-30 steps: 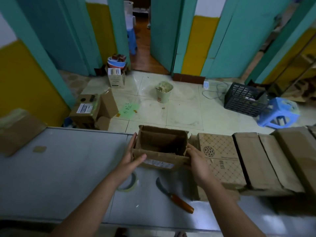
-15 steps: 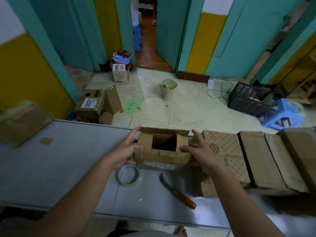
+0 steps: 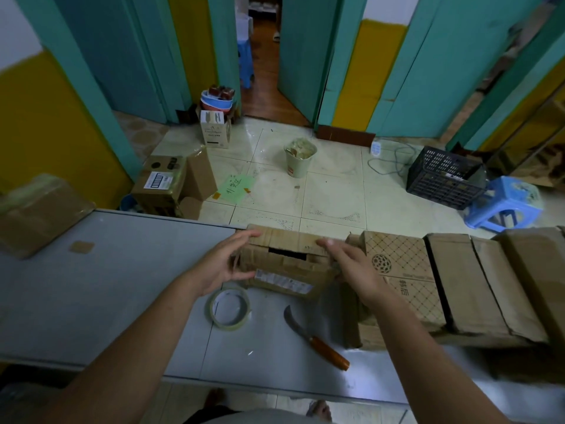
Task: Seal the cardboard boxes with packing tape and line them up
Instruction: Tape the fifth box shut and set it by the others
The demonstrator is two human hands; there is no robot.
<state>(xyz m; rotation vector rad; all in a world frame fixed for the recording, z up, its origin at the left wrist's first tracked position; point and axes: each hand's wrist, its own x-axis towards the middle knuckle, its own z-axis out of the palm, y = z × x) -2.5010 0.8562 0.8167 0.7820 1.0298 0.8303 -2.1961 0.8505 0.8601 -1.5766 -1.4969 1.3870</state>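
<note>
At the grey table (image 3: 91, 286), a person's left hand (image 3: 220, 264) and right hand (image 3: 354, 267), fingers straight, press down the top flaps of a cardboard box (image 3: 284, 283) set between them, a dark gap showing at the seam. Flap-closing looks nearly done; taping should follow, calling for one hand to free itself for the tape roll (image 3: 227, 325) lying just beside the left wrist.

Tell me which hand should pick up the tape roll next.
Left. The left hand rests on the box right beside the tape roll; the right hand sits across the box, farther away.
</note>
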